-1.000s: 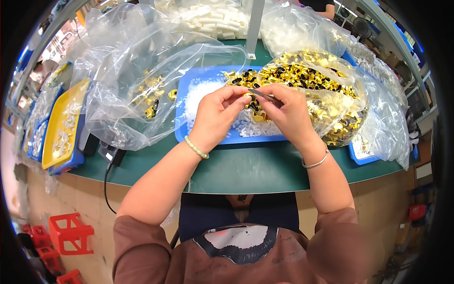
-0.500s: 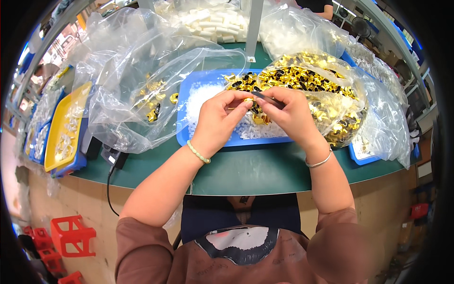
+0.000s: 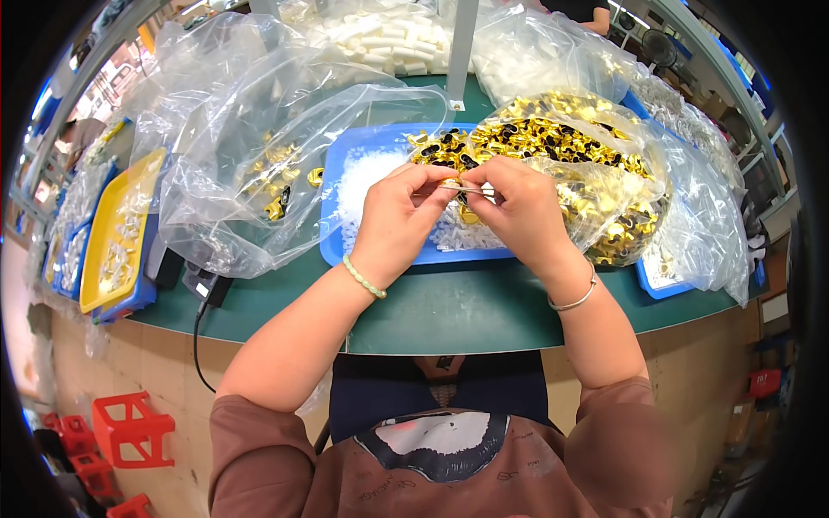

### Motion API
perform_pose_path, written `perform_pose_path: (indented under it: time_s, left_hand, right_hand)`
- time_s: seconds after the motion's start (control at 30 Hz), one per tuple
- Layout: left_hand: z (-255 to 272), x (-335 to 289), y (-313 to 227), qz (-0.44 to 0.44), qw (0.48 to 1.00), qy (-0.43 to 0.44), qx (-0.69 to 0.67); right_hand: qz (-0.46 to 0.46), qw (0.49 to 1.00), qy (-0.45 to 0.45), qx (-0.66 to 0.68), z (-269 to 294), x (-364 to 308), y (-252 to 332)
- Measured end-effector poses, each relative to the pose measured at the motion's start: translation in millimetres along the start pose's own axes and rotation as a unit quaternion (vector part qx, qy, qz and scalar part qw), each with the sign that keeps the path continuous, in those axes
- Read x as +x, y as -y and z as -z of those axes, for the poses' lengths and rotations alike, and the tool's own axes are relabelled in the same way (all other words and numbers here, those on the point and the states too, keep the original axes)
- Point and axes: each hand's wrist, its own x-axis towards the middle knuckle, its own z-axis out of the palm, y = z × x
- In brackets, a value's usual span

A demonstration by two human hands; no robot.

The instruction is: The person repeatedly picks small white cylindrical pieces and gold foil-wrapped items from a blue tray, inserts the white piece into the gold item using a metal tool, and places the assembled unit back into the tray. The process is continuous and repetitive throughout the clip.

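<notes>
My left hand [image 3: 399, 216] is closed in a pinch on a small gold-coloured part [image 3: 449, 183], mostly hidden by the fingertips. My right hand [image 3: 525, 207] grips thin metal tweezers [image 3: 473, 189], whose tips meet the part. Both hands are over a blue tray [image 3: 471, 256]. Inside it, small whitish translucent pieces [image 3: 363, 177] spread at the left and front, and shiny gold parts with black insides [image 3: 442, 148] lie at the back. A clear bag full of the same gold parts [image 3: 561, 142] spills over the tray's right side.
Another clear bag [image 3: 233, 173] with a few gold parts lies at left. Beyond it are a yellow tray [image 3: 108, 250] and a black adapter with a cable [image 3: 207, 285]. A metal post [image 3: 464, 52] and bagged white cylinders [image 3: 389, 43] stand at the back. Red stools [image 3: 134, 430] are on the floor.
The tweezers have turned in my right hand, and their narrow edges now show against the gold part. My right hand has shifted slightly left; the tray has slid slightly left.
</notes>
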Motion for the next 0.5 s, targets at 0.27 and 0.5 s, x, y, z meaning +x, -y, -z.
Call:
perform_pose_path:
  time_s: [0.27,0.5]
  left_hand:
    - [-5,-2,-5,-0.020,0.999,-0.039,0.021]
    - [-7,-3,-5,-0.017,0.998,-0.063,0.013]
  right_hand:
    - [0.044,0.998,-0.035,-0.020,-6,-2,7]
    - [0.058,0.995,-0.064,-0.056,-12,-4,15]
